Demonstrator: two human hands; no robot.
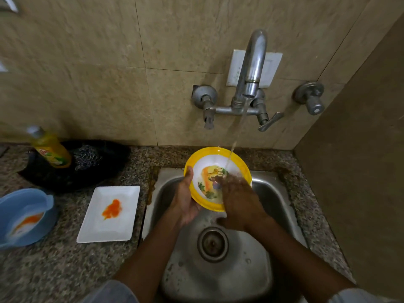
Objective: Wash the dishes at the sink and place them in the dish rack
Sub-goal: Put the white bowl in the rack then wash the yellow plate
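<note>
Gripping yellow-rimmed bowl [215, 159] by rim, left hand [185, 199] tilts it over sink [282, 206] — right hand [237, 199] fingers spread flat inside, under water stream [239, 125]; stained white plate [109, 214] left of hands.

A dim, warm-toned kitchen scene is rendered under soft overhead light, with no hard shadows cast on the speckled bench [65, 270]. Bright highlights are seen along the curved chrome tap [254, 62] and faint sheen on the steel sink [273, 206]. Strong wide-angle distortion is evident: tile lines bow and the right wall leans inward. Motion blur is noted on the right hand [238, 200] under the water stream [237, 132], and the blue bowl [13, 204] and yellow soap bottle [51, 149] at the left edge are smeared and soft. The white rectangular plate [122, 228] is held in reasonable focus. Corners are darkened slightly.
</note>
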